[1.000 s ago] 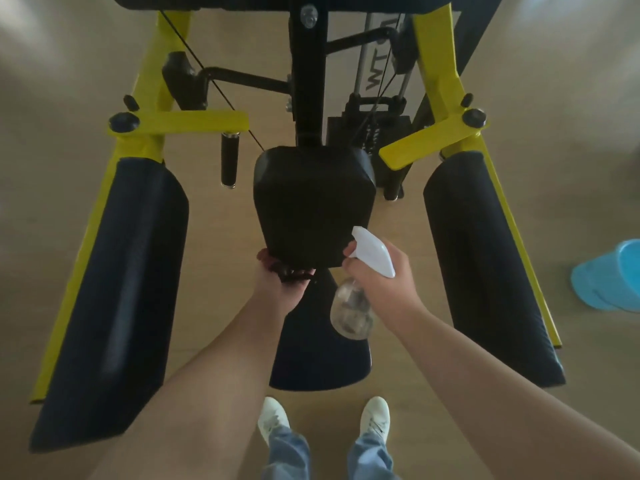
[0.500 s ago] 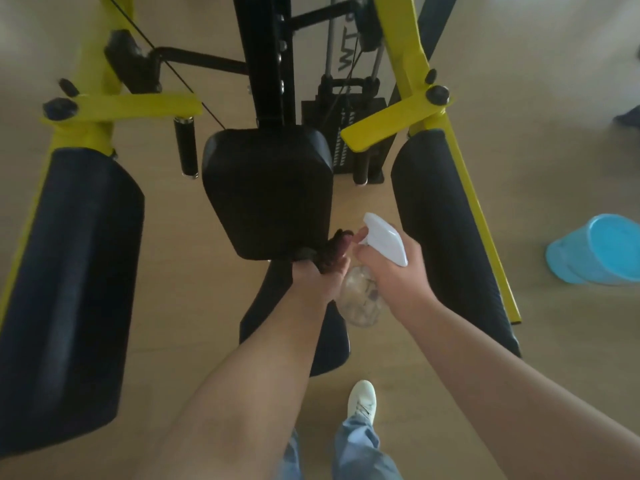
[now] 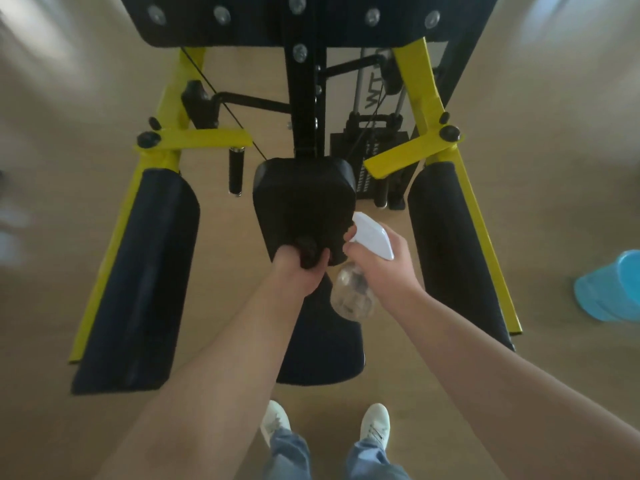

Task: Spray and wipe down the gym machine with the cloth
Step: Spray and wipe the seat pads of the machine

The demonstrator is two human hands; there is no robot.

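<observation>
Two hands meet at the near, lower edge of the centre pad [image 3: 304, 202] of the gym machine [image 3: 426, 98], and the coming move turns on that edge. The left hand [image 3: 299, 271] is curled round a bunched dark cloth [image 3: 307, 250] and holds it against the pad's bottom rim. The pad's face runs up and away from the knuckles. A wipe, I judge, means pushing forward along the pad's long axis toward the black upright post [image 3: 304, 109].

The right hand [image 3: 379, 268] grips a spray bottle [image 3: 353, 296] at its neck, fingers wrapped under the white trigger head [image 3: 372, 237]. The nozzle points up and left at the pad's lower right corner, just beside it. The bottle's clear body hangs below the hand, over the seat [image 3: 322, 348]. Whether the trigger is being squeezed cannot be told.

The cloth touches the pad while the nozzle stops just short, so the left hand is the nearer one. The long left side pad [image 3: 138, 271] lies well out on the cloth hand's side, and the right side pad [image 3: 453, 251] on the bottle hand's side. A blue bucket [image 3: 609, 289] stands on the floor, far right.
</observation>
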